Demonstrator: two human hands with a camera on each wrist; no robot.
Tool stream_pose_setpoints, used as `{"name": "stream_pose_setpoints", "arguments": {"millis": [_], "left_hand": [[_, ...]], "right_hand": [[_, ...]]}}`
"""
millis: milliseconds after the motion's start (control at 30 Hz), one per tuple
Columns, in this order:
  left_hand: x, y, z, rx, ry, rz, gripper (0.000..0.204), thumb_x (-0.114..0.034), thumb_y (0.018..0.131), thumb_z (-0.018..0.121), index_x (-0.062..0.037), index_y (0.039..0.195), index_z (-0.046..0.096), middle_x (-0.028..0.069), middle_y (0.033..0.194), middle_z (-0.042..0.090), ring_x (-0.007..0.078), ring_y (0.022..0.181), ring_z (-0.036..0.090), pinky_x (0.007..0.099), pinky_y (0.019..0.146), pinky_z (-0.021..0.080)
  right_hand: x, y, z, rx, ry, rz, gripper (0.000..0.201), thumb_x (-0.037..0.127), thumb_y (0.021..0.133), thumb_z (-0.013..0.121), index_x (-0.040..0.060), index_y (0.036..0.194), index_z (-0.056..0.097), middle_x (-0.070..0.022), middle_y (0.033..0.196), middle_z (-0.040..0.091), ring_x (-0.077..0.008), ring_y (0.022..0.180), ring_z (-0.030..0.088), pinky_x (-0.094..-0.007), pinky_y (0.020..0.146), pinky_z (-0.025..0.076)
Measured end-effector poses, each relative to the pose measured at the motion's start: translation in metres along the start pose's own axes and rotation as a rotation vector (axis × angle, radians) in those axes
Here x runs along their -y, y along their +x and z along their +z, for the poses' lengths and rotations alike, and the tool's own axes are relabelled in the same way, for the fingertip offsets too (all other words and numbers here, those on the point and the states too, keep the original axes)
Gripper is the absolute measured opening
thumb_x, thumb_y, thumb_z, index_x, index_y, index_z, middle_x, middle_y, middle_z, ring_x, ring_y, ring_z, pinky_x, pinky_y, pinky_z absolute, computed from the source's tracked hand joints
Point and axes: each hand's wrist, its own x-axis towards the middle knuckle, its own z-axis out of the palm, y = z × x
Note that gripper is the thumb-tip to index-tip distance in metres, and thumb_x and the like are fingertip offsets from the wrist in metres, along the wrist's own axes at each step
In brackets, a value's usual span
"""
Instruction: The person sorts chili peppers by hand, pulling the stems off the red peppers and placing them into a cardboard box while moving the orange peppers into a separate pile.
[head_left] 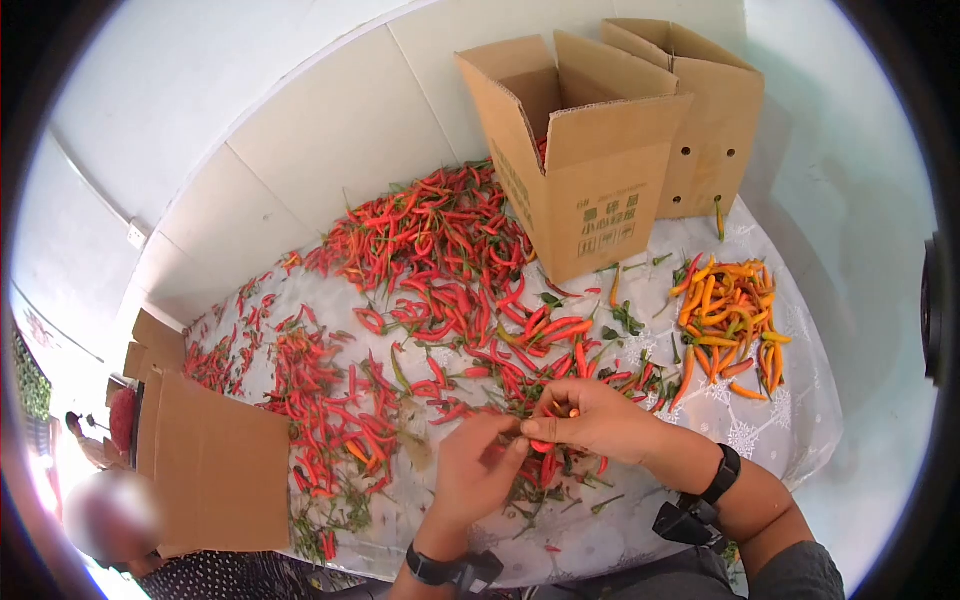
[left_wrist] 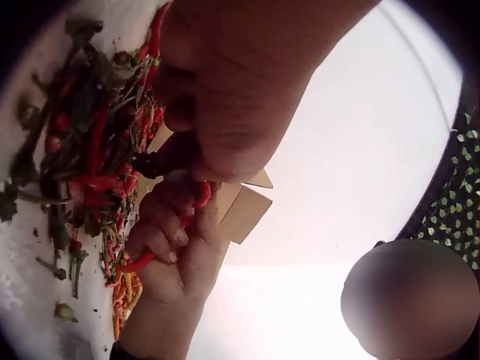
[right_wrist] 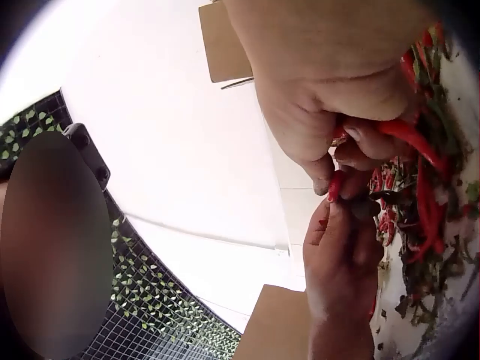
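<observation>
Both hands meet close over the plastic-covered table in the head view. My right hand (head_left: pixel 597 422) curls its fingers round a red chili pepper (right_wrist: pixel 411 138), whose curved tip sticks out past the fingers in the right wrist view. Between the right thumb and the left fingertips shows a red chili end (right_wrist: pixel 335 185). There my left hand (head_left: pixel 474 478) pinches at the chili, and a dark green bit (left_wrist: pixel 147 163) shows by its fingers in the left wrist view. Beneath the hands lie red chilies and loose green stems (head_left: pixel 600 505).
A large heap of red chilies (head_left: pixel 430 225) spreads over the table. Orange chilies (head_left: pixel 725 315) form a pile at the right. Two open cardboard boxes (head_left: pixel 605 190) stand at the back, another box (head_left: pixel 215 460) at the left. Beside it, a person (head_left: pixel 112 515) is at the left edge.
</observation>
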Motion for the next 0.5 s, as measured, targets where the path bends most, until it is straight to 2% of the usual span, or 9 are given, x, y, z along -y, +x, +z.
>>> {"name": "stream_pose_setpoints", "arguments": {"millis": [100,200,300,400,500], "left_hand": [[-0.003,-0.001,0.002,0.028,0.063,-0.008,0.017,-0.007,0.076,0.064,-0.0010,0.092,0.062,0.0120,0.075,0.059,0.0254,0.066,0.058,0.0321,0.057,0.046],[-0.001,-0.001,0.003,0.009,0.137,0.049,0.019,-0.005,0.075,0.063,-0.0008,0.093,0.062,0.0133,0.077,0.060,0.0273,0.066,0.059,0.0333,0.057,0.047],[-0.001,-0.003,0.003,-0.038,0.153,0.050,0.023,-0.006,0.073,0.063,-0.0008,0.095,0.061,0.0141,0.079,0.060,0.0285,0.065,0.059,0.0342,0.056,0.047],[-0.006,-0.003,0.006,-0.063,0.213,0.083,0.027,-0.006,0.071,0.064,-0.0002,0.097,0.060,0.0140,0.079,0.059,0.0289,0.064,0.058,0.0354,0.056,0.047],[-0.001,-0.005,0.007,-0.065,0.281,0.151,0.030,-0.006,0.068,0.064,0.0005,0.097,0.059,0.0134,0.077,0.058,0.0291,0.062,0.057,0.0367,0.054,0.047]], "right_hand": [[-0.001,-0.001,0.000,-0.087,-0.163,-0.110,0.032,0.031,0.080,0.069,0.0025,0.087,0.057,-0.0050,0.070,0.057,-0.0105,0.050,0.052,-0.0248,0.042,0.041],[-0.004,0.001,-0.001,-0.123,-0.332,-0.335,0.031,0.029,0.079,0.070,0.0018,0.087,0.057,-0.0061,0.071,0.058,-0.0104,0.049,0.053,-0.0255,0.039,0.042],[0.006,-0.004,0.003,-0.120,-0.323,-0.285,0.030,0.027,0.078,0.071,0.0012,0.085,0.057,-0.0064,0.071,0.058,-0.0114,0.054,0.056,-0.0272,0.044,0.045],[0.018,-0.009,0.002,-0.098,-0.319,-0.089,0.029,0.026,0.078,0.071,0.0010,0.086,0.058,-0.0065,0.070,0.059,-0.0127,0.062,0.058,-0.0290,0.054,0.047],[0.026,-0.013,0.008,-0.113,-0.317,-0.010,0.029,0.026,0.077,0.072,0.0011,0.085,0.059,-0.0071,0.070,0.060,-0.0139,0.067,0.059,-0.0302,0.061,0.047]]}}
